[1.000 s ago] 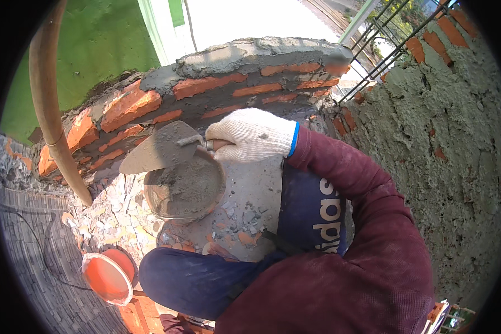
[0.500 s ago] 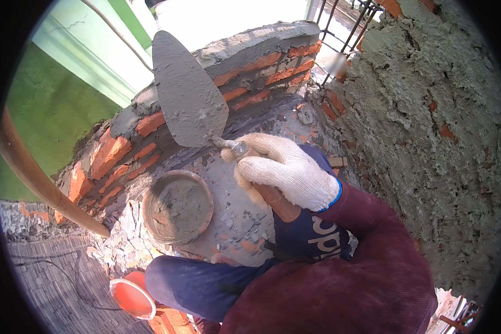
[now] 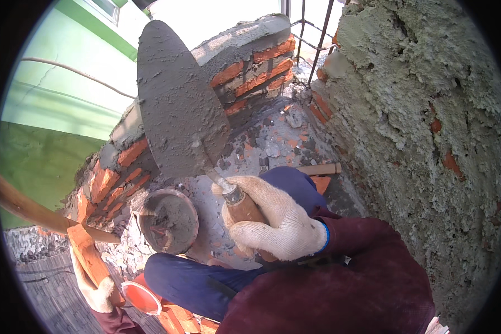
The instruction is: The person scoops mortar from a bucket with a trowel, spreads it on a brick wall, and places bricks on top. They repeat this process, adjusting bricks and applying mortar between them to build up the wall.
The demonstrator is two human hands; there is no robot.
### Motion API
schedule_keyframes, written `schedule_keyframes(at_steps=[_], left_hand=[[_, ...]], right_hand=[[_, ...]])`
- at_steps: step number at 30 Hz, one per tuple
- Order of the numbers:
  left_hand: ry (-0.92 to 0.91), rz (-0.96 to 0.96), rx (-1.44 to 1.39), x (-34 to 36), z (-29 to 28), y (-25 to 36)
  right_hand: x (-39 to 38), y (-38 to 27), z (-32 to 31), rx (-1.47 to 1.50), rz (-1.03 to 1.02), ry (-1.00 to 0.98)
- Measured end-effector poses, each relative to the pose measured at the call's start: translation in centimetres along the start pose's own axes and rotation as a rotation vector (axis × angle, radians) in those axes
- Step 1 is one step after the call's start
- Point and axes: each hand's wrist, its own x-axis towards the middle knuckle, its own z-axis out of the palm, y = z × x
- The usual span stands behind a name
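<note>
My gloved right hand [image 3: 275, 220] is closed around the wooden handle of a trowel [image 3: 178, 106]. Its broad, pointed blade is raised toward the far left and smeared with wet grey mortar. At the lower left, my gloved left hand [image 3: 94, 286] grips an orange brick [image 3: 89, 256] held up on a slant. Between the hands, on the floor, stands a round basin [image 3: 193, 236] with grey mortar in it. Beyond it runs a low brick wall [image 3: 261, 72], its top coated in mortar; the trowel blade hides part of it.
A rough mortar-covered wall [image 3: 417, 139] rises close on the right. A bamboo pole [image 3: 39, 209] leans in at the left. By my knee are a red bucket [image 3: 142, 298] and several loose bricks [image 3: 183, 320]. A wooden piece [image 3: 320, 169] lies on the rubble-strewn floor.
My left hand has come into view at the lower left with a brick. The trowel blade has come closer and appears larger, with my right hand slightly lower. The view has shifted.
</note>
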Motion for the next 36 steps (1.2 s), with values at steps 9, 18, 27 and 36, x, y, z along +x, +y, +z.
schedule_keyframes(at_steps=[9,18,27,36], left_hand=[[-0.252,0.316,-0.019,20.8,12.4,18.1],[-0.354,0.380,0.080,22.1,15.8,25.2],[-0.430,0.492,0.340,24.5,19.9,28.4],[-0.472,0.521,0.244,28.8,28.4,28.2]], right_hand=[[-1.1,-4.8,0.8,0.065,0.263,0.251],[-4.0,-8.1,5.6,-0.310,0.545,0.544],[-3.6,-11.8,7.1,-0.062,0.848,0.699],[-2.4,-12.4,5.6,0.076,0.934,0.908]])
